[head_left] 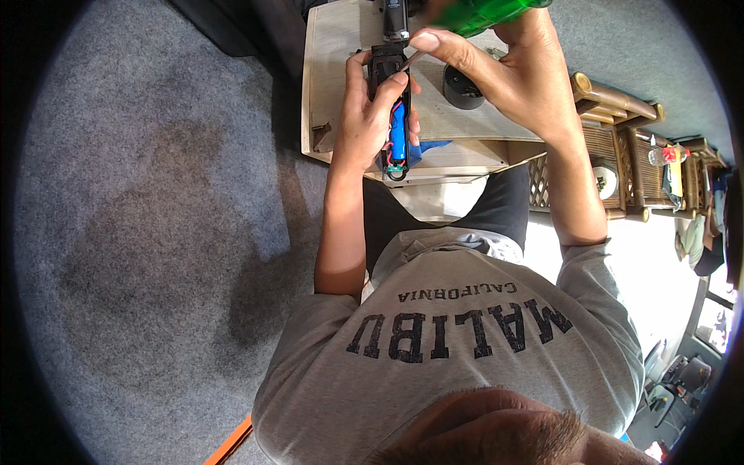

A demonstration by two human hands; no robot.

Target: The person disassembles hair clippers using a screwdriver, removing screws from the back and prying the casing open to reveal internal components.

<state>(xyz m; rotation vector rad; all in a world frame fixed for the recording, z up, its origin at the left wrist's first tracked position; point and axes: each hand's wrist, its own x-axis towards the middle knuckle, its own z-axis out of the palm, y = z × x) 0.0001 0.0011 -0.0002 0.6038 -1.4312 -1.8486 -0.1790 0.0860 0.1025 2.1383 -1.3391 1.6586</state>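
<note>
At twelve o'clock, over a pale wooden table (pixel 341 46), the left hand (pixel 364 112) grasps an opened black device (pixel 384 67); a blue cell (pixel 398 138), red wires (pixel 390 147) and a green board (pixel 396 167) lie exposed. Between one and two o'clock, the right hand (pixel 531 87) is closed round a green-handled tool (pixel 488 15), its shank slanting toward the device. The device is probably light and stiff, its wiring fragile; its long sides offer the safest hold. The tool's handle is blurred and cut off above; the right fingers are largely hidden, and the shank's tip cannot be made out.
</note>
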